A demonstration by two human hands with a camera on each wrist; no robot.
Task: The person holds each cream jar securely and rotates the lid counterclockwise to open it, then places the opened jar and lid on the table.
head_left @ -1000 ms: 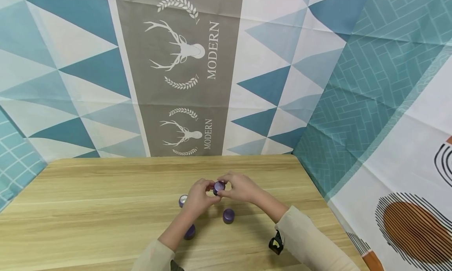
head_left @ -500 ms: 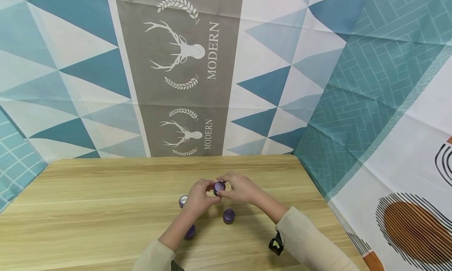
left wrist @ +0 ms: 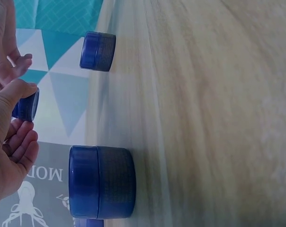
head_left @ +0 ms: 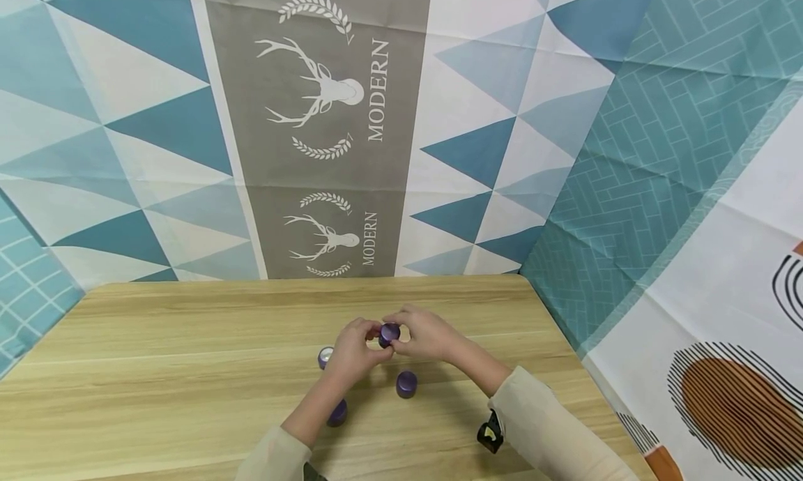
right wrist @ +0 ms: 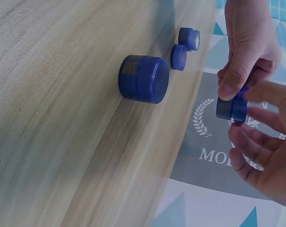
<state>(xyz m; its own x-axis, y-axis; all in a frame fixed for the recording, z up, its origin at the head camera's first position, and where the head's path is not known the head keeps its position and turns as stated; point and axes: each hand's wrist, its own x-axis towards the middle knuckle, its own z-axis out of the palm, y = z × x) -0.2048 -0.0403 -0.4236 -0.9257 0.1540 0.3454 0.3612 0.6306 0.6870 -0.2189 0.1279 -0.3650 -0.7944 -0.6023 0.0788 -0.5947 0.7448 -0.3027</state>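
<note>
Both hands — left hand (head_left: 354, 352) and right hand (head_left: 426, 333) — pinch a small purple jar (head_left: 389, 334) above the wooden table (head_left: 157, 369) — probably light, rigid, smooth-sided, best gripped around its rim.

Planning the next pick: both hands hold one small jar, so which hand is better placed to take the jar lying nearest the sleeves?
Probably the left hand: that jar lies right beside its forearm, farther from the right hand.

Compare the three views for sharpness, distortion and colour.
Head view: evenly lit, sharp, wide-angle bending at the edges, held jar looks purple. Left wrist view: turned sideways, table smeared, nearest jar soft. Right wrist view: tilted, jars look bluer, hands fairly sharp.
</note>
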